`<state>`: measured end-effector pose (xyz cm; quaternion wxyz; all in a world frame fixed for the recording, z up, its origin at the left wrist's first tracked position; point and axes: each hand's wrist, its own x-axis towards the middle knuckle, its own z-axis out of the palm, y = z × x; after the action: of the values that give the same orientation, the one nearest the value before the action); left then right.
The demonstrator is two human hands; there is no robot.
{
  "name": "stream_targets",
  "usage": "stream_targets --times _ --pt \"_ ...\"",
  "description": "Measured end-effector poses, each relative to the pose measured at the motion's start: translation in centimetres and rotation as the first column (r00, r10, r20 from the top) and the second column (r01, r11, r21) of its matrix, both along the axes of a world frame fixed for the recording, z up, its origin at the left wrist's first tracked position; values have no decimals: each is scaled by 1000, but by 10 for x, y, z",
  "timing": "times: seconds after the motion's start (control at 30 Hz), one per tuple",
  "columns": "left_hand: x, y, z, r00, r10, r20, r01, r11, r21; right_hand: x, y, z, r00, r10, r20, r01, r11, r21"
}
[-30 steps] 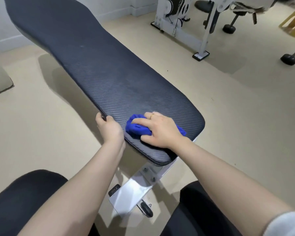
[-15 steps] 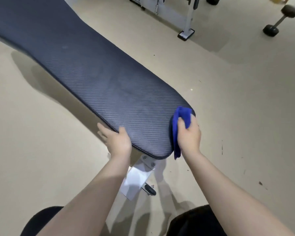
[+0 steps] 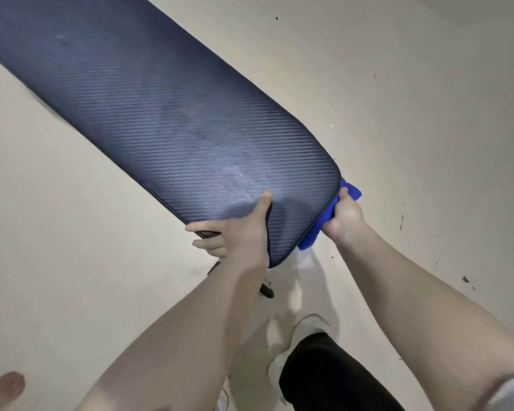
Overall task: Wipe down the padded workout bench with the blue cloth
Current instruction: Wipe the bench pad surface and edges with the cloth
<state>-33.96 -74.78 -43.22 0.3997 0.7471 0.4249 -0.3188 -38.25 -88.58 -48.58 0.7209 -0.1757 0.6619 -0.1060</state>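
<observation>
Padded counter [image 3: 161, 120] running diagonally from upper left to centre. Left grip [image 3: 238, 232] clasping its near corner, thumb lying on top. Right grip [image 3: 346, 216] pinching blue cloth [image 3: 324, 223] against right edge, centre-right of frame.

The right hand [image 3: 345, 216] is now dragging the blue cloth [image 3: 328, 216] down the bench's [image 3: 166, 120] end edge. The left hand's [image 3: 241, 232] thumb is now lying on top of the padding.

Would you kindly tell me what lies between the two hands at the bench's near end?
In the head view, only the dark padded bench end lies between the left hand and the right hand holding the blue cloth.
</observation>
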Motion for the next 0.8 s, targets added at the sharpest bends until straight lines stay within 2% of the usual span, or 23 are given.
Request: stream_targets --times 0.1,0.17,0.3,0.37,0.43,0.5,0.6,0.67,0.7,0.77,0.8 --pt "-3 -4 -4 995 80 66 -81 997 14 -4 2 7 996 70 -52 -71 997 -7" --pt "-3 -5 -9 986 129 105 -133 991 31 -18 18 11 992 124 -29 -122 991 48" --pt "1 -16 -5 983 155 101 -170 973 158 -17 19 18 984 165 -64 -154 978 142" --pt "4 -21 -4 982 162 100 -181 960 216 -6 4 16 984 151 -89 -145 987 73" --pt "8 -22 -3 978 186 97 -203 952 228 3 -10 15 956 248 -156 -259 964 -55" --pt "7 -19 -6 982 163 97 -182 952 246 13 -22 19 906 362 -220 -396 908 -139" --pt "6 -9 -1 974 -113 198 22 910 415 38 -38 27 837 463 -291 -519 841 -155" --pt "28 5 7 994 -16 112 -21 947 322 51 -48 28 760 528 -378 -611 779 -141" --pt "45 17 7 997 -4 81 -23 945 325 57 -51 26 708 564 -425 -666 734 -135" --pt "84 46 11 966 -208 153 131 905 404 73 -49 31 562 639 -525 -793 597 -123" --pt "106 56 15 915 -333 225 219 883 416 86 -48 38 483 664 -571 -848 517 -117"
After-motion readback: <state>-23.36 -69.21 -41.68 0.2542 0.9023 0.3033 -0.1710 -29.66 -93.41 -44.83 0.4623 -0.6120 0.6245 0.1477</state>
